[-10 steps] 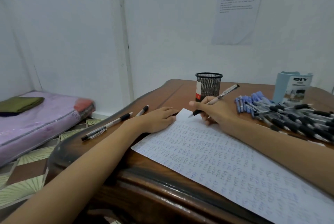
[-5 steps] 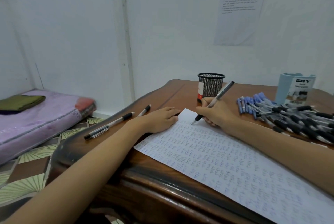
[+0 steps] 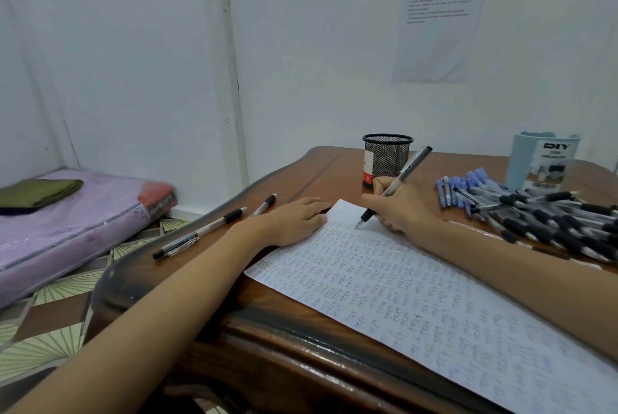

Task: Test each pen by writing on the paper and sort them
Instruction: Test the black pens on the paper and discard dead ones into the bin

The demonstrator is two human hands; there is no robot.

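Observation:
A long white paper (image 3: 418,293) covered in small handwriting lies across the wooden desk (image 3: 301,176). My right hand (image 3: 401,206) grips a black-tipped pen (image 3: 398,184) in a writing hold, its tip touching the paper's far blank corner. My left hand (image 3: 294,219) rests flat on the paper's left edge. Two pens (image 3: 200,233) lie on the desk to the left of that hand. A big pile of black-grip pens (image 3: 551,223) and several blue pens (image 3: 465,184) lie at the right.
A black mesh pen cup (image 3: 386,159) stands behind my right hand. A light blue desk organizer (image 3: 541,163) stands at the far right. A printed sheet (image 3: 438,22) hangs on the wall. A purple mattress (image 3: 67,219) lies on the floor at left.
My right hand tilted the pen up from a flat hold and brought its tip down onto the paper's far corner. My left hand stayed on the paper.

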